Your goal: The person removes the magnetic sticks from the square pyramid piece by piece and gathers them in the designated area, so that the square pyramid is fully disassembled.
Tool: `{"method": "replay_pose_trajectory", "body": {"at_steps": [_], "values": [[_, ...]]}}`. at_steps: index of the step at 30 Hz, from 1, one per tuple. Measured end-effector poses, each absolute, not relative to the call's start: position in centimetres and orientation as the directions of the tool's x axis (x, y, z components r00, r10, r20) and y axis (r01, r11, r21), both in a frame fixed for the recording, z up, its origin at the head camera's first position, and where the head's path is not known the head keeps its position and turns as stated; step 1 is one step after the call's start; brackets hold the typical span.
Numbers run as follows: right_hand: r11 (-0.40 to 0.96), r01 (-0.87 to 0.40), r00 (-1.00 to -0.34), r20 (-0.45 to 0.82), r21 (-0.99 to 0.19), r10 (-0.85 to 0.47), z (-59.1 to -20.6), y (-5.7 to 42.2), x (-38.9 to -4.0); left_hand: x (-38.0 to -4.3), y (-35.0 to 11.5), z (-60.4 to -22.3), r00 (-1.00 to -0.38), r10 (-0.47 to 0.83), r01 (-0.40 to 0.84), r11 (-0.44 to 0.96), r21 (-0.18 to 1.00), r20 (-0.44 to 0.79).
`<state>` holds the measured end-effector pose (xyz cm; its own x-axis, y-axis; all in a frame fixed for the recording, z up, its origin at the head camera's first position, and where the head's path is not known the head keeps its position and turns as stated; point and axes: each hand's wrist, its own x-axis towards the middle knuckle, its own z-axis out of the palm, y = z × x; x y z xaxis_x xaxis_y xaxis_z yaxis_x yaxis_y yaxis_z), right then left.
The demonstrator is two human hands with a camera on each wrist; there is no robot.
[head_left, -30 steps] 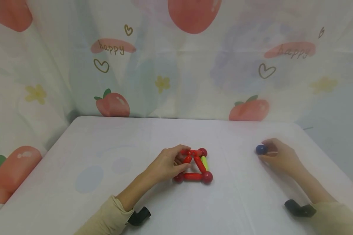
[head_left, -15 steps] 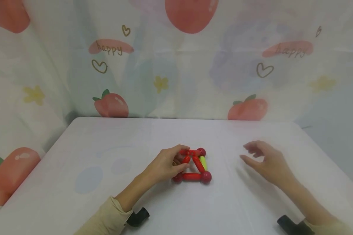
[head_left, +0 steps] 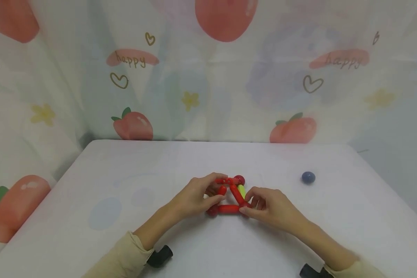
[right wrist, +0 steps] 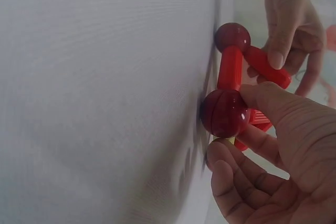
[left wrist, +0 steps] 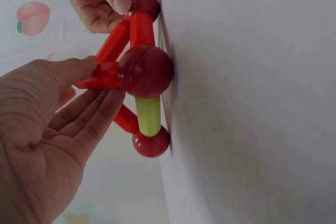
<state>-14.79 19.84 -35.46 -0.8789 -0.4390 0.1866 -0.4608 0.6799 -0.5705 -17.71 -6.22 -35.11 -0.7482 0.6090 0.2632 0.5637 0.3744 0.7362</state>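
My left hand pinches a slanted red rod between thumb and fingers, just above the near-left red ball. That rod belongs to a small frame of red and yellow-green rods with dark red balls at its corners, standing on the table. At its near-right corner, my right hand pinches another red ball with curled fingers. A red rod joins these two balls along the near side. A yellow-green rod leads to a far ball. My left fingers hide part of the frame in the head view.
A blue ball lies alone on the white table, to the right of the frame. Behind the table hangs a printed cloth with fruit, hearts and flowers. A dark wrist-worn piece sits at the left sleeve.
My right hand has left the blue ball on the table and moved left to the frame, taking hold of its near-right red ball. My left hand keeps its grip in nearly the same place.
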Motion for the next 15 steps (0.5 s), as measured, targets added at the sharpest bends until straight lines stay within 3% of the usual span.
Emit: {"method": "replay_pose_trajectory", "body": {"at_steps": [15], "values": [[0.733,-0.364,-0.922,0.112,-0.574,-0.370,-35.4,19.3,-14.6,-17.5,-10.0,-34.6,-0.787,0.575,0.554,0.501,0.665,0.222]]}}
